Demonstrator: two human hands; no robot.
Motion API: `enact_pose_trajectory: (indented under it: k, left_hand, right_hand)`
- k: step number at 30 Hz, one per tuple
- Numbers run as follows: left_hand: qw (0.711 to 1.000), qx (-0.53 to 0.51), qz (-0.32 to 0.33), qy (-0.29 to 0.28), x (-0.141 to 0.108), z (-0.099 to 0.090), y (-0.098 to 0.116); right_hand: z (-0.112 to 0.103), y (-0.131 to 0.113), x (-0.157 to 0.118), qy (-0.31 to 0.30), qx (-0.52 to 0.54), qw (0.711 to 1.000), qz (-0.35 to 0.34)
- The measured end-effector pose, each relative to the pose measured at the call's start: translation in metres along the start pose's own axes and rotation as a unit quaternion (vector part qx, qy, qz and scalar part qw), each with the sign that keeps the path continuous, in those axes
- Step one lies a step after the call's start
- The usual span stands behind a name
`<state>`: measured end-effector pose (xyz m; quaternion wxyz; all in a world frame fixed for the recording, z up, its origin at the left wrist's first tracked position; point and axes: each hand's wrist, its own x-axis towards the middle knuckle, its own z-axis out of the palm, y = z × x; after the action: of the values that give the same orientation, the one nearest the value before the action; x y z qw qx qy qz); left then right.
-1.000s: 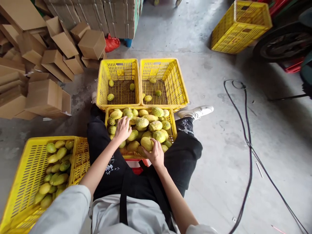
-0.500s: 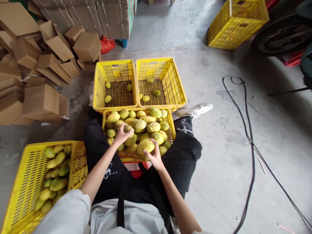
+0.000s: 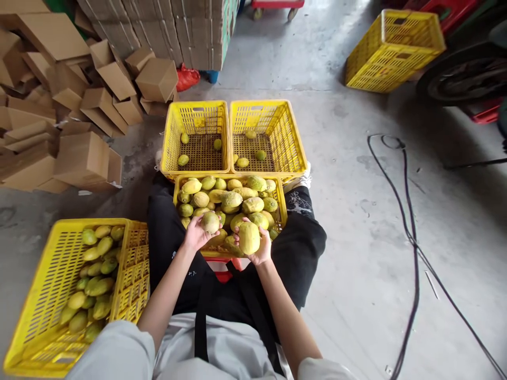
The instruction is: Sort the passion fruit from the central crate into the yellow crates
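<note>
My left hand (image 3: 199, 232) is closed around a small dull yellow-green papaya (image 3: 209, 222), cradled with its rounded end up. In my right hand (image 3: 261, 249) rests a larger, yellower papaya (image 3: 249, 238), with the fingers wrapped about its sides. Both fruits are held just above the near edge of a yellow plastic crate (image 3: 282, 199) between my knees. Many yellow and green papayas (image 3: 231, 200) fill that crate, those nearest me partly hidden by my hands.
Beyond it stand two yellow crates, left (image 3: 168, 138) and right (image 3: 298, 141), each with a few fruits. A tilted yellow crate (image 3: 35, 295) of papayas lies at my left. Cardboard boxes (image 3: 81, 158) pile up at far left; black cable (image 3: 410, 211) crosses the floor at right.
Both hands have turned palm up and moved closer together, bringing the two papayas up from the pile. My view has shifted slightly left, and my right foot has drawn in behind the crate.
</note>
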<state>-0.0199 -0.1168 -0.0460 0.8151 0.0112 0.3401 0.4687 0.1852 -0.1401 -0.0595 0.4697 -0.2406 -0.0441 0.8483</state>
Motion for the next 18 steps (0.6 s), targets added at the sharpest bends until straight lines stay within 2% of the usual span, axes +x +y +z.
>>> enact_pose_trajectory:
  k: [4,7,9,12,18]
  left_hand:
    - [0.998,0.004,0.05,-0.026,-0.003,0.005,-0.005]
    - [0.997,0.034,0.063,-0.024,-0.003,0.006,-0.008]
    - [0.995,0.069,0.067,-0.017,-0.001,0.005,-0.01]
    - [0.994,0.096,0.058,-0.017,0.003,0.001,-0.014]
    - [0.997,0.067,0.008,-0.033,0.006,-0.015,-0.014]
  right_hand:
    - [-0.01,-0.002,0.003,-0.004,-0.099,0.995,-0.019]
    - [-0.017,-0.003,0.006,0.0,-0.197,0.979,-0.05]
    - [-0.021,-0.002,0.007,0.005,-0.224,0.974,-0.047]
    - [-0.023,0.001,0.007,0.02,-0.21,0.977,-0.035]
    - [-0.018,0.007,0.013,0.019,-0.15,0.987,-0.048]
